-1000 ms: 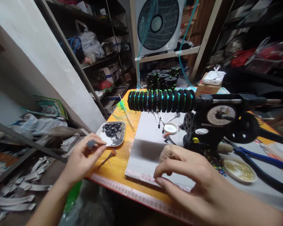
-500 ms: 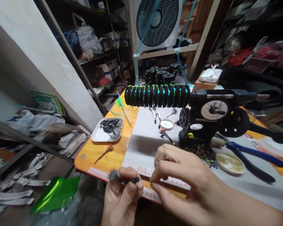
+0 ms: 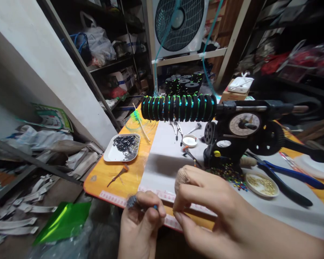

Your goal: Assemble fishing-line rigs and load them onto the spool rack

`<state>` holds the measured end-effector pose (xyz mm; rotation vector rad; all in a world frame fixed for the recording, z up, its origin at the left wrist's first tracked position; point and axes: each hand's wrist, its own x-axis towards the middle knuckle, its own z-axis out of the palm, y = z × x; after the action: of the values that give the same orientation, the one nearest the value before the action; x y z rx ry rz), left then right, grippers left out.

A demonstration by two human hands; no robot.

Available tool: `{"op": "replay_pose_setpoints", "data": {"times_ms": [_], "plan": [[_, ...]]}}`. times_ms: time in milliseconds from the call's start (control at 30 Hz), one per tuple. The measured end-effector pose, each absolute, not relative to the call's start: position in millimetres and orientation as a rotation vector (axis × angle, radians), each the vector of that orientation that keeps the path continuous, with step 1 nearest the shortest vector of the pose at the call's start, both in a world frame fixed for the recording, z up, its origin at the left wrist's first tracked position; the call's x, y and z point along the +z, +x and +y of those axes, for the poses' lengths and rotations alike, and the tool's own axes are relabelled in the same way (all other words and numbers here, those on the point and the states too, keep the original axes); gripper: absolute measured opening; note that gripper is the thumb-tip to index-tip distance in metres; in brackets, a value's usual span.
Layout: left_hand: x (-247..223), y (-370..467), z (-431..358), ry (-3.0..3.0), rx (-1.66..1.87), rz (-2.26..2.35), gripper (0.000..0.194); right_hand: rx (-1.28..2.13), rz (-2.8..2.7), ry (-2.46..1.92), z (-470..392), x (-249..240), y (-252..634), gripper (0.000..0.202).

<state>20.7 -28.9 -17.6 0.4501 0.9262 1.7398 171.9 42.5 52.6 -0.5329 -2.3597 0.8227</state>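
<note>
My left hand [image 3: 144, 223] is closed near the table's front edge. Its fingers pinch a small dark bundle with a grey bristly end [image 3: 131, 202] sticking out on the left. A tiny blue tip [image 3: 155, 207] shows between thumb and forefinger. Close by on the right, my right hand [image 3: 202, 205] has thumb and forefinger pressed together; whatever they pinch, if anything, is too small to make out. A tan wrap covers one of its fingers. Beyond the hands, a similar orange-ended bundle [image 3: 118, 174] lies on the yellow table [image 3: 97, 180].
A hand-cranked winder [image 3: 232, 136] carries a black ridged roll [image 3: 178, 108] wound with green line. Around it are a white tray [image 3: 107, 155] of dark pieces, a dish of gold bits [image 3: 261, 184], loose coloured beads [image 3: 233, 176], blue-handled pliers [image 3: 294, 174] and a small white dish [image 3: 189, 140].
A dark piece showed at my left fingertips before; now a small blue tip shows there. Both hands stay in nearly the same place, and the view has shifted slightly.
</note>
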Motion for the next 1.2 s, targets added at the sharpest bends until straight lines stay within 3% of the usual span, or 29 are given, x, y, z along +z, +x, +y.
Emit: {"op": "replay_pose_setpoints", "data": {"times_ms": [1100,1200], "plan": [[-23.6,16.1,-28.2,0.646,1.787,1.045,0.022,0.753,-2.487,-0.507,40.9,56.0,174.2,0.014],[-27.1,14.0,-29.1,0.824,1.813,1.071,0.015,0.744,-2.491,-0.516,40.8,58.4,174.0,0.013]]}}
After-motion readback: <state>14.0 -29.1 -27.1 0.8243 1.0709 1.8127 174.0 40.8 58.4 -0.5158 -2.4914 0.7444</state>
